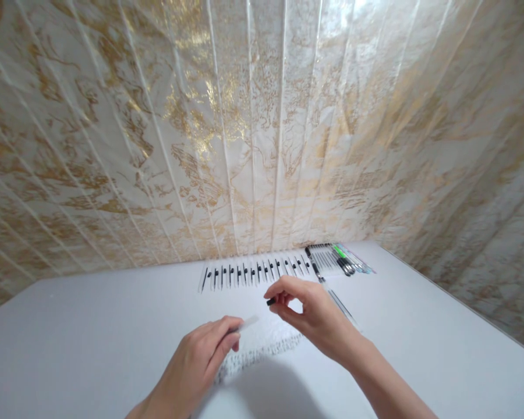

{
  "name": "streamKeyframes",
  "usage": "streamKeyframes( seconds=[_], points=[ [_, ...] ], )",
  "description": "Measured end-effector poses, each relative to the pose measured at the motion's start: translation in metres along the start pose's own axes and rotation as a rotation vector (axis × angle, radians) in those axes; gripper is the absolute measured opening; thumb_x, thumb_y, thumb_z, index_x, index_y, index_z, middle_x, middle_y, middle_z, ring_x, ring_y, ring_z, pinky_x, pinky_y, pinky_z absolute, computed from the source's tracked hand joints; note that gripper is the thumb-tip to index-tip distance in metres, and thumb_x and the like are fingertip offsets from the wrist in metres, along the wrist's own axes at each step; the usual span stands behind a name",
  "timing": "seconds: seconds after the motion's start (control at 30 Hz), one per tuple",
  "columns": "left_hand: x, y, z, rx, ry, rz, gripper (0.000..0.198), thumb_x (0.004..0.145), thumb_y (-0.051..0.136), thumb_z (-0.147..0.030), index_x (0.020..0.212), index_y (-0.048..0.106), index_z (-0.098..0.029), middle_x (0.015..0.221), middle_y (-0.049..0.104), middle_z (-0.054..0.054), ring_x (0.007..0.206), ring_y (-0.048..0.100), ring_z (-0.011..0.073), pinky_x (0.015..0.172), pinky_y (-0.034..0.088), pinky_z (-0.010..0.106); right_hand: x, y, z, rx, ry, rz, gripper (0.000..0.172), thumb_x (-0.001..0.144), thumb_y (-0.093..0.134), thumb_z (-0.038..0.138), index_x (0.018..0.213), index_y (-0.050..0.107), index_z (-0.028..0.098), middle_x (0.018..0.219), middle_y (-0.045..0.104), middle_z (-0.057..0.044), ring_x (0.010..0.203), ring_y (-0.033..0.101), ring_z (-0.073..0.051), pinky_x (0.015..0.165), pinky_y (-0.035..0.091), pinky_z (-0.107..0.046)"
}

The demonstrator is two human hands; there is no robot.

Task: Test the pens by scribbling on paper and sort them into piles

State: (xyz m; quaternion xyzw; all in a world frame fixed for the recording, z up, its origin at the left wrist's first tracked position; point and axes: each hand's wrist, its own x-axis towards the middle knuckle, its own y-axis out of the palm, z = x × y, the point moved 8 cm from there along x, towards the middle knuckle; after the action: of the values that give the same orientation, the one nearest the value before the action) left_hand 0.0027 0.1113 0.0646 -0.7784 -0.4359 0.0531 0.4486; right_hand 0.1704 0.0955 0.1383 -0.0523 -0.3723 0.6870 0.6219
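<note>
My left hand [212,343] is closed around a translucent pen barrel [250,322], whose clear end sticks out past the fingertips toward the right. Between the thumb and forefinger of my right hand [303,302] is a small black pen piece [271,301], perhaps a cap or plug. The two hands are apart, both above the white table. Beyond them lies a row of clear pen barrels [253,273], each with a dark refill and a small black piece on or near it.
At the back right are black pens and refills [323,257], with green and pastel pens [351,259] beside them. Long clear pen parts [343,305] lie behind my right wrist. Handwritten paper [262,356] rests on the white table [91,337]. A gold-patterned curtain [244,145] hangs behind.
</note>
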Motion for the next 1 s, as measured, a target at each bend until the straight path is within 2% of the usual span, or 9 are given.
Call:
streamKeyframes(
  seconds=[0.17,0.43,0.7,0.8,0.9,1.0],
  points=[
    [0.0,0.002,-0.008,-0.082,-0.033,0.051,0.026,0.101,0.033,-0.035,0.095,0.057,-0.026,0.075,0.065,-0.004,0.069,0.063,0.0143,0.066,0.043,0.021,-0.01,0.021,-0.002,0.028,0.017,0.049,0.017,0.084,0.059,0.01,0.087,0.068,0.023,0.078,0.068,0.001,0.071,0.064,-0.015,0.068,0.05,-0.025],
    [-0.002,0.007,-0.009,-0.089,-0.033,0.077,0.025,0.101,0.034,-0.033,0.096,0.057,-0.025,0.077,0.065,-0.004,0.073,0.063,0.0142,0.07,0.042,0.021,-0.019,0.025,-0.007,0.067,0.003,0.013,0.016,0.082,0.063,0.008,0.087,0.07,0.021,0.079,0.069,0.0,0.072,0.063,-0.013,0.068,0.049,-0.023],
    [-0.003,0.007,-0.013,-0.076,0.004,0.078,0.021,0.1,0.039,-0.032,0.097,0.059,-0.026,0.077,0.068,-0.004,0.072,0.065,0.0148,0.068,0.044,0.02,-0.022,0.033,-0.02,0.027,0.049,0.049,0.005,0.084,0.069,0.025,0.084,0.073,0.022,0.074,0.073,-0.002,0.065,0.066,-0.015,0.062,0.05,-0.024],
    [-0.003,0.005,-0.015,-0.083,0.007,0.062,0.018,0.098,0.043,-0.03,0.098,0.06,-0.026,0.079,0.069,-0.004,0.072,0.065,0.0146,0.067,0.045,0.019,-0.024,0.036,-0.021,-0.044,0.088,0.087,0.017,0.086,0.065,0.033,0.076,0.069,0.021,0.067,0.069,-0.001,0.059,0.061,-0.015,0.056,0.044,-0.023],
    [-0.004,0.004,-0.012,-0.095,-0.001,0.042,0.015,0.097,0.046,-0.028,0.098,0.061,-0.026,0.082,0.07,-0.003,0.071,0.066,0.0141,0.066,0.046,0.019,-0.026,0.045,-0.015,-0.168,0.083,0.123,0.033,0.095,0.049,0.039,0.068,0.057,0.021,0.062,0.06,0.001,0.055,0.051,-0.013,0.052,0.036,-0.023],
    [-0.006,0.005,-0.011,-0.104,0.017,0.019,0.013,0.096,0.048,-0.027,0.098,0.061,-0.027,0.083,0.07,-0.003,0.07,0.066,0.0138,0.066,0.047,0.018,-0.031,0.054,-0.012,-0.255,0.08,0.103,0.041,0.099,0.034,0.038,0.063,0.044,0.022,0.058,0.049,0.002,0.052,0.041,-0.013,0.051,0.029,-0.024]
  ],
)
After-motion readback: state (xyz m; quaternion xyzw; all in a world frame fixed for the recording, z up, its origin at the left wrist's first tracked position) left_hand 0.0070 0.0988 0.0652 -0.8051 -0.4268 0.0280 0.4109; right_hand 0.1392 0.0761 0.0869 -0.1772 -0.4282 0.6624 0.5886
